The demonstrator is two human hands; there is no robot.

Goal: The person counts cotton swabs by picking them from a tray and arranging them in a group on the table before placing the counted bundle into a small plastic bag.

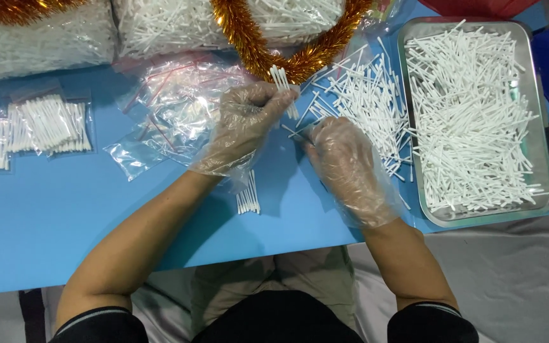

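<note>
Blue tabletop (65, 216), person seated at the near edge, both hands in loose clear plastic gloves.

Left hand (246, 124) is closed around a small bundle of white sticks (283, 86), pinched between thumb and fingers, ends fanning up toward the gold tinsel garland (258, 44). Right hand (344, 165) is curled, fingertips pinching at one or two sticks on the near-left edge of the loose pile (357, 101) spread on the table. Can't tell exactly how many it has.

Right of the pile: a steel tray (538, 121) heaped with more sticks. Near the left wrist lies a small counted-looking bunch (248, 198). Empty clear zip bags (173, 114) sit left of the hands; filled packets (49, 124) further left; big bulk bags (39, 38) along the far edge.

My read on doing this well: keep the bundle ends aligned, feed sticks singly so the count holds, and mind the baggy gloves snagging or dragging extra sticks.
</note>
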